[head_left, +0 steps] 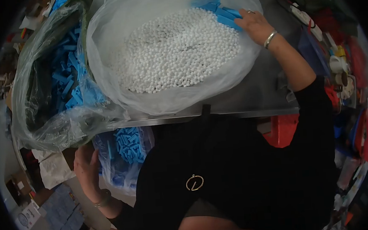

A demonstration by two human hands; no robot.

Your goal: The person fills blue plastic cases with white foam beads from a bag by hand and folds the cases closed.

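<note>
A clear plastic bag [114, 77], spread wide on the metal table, holds a heap of small white balls [180, 52]. At its upper right lie several blue plastic pieces [228, 18], partly blurred. My right hand [254, 25], with a ring and a bangle, has its fingers closed on the near ends of these pieces. My left hand [87, 167] is low on the left, under the rim of a large lined bag [50, 138]. Its fingers are apart and nothing shows in them. Beside it hangs a smaller bag of blue pieces [130, 145].
The large lined bag on the left contains many blue pieces [66, 80]. The metal table's front edge [234, 115] runs just before my body. A red container [284, 131] is below it. Cups, a power strip [302, 15] and other clutter stand at the right.
</note>
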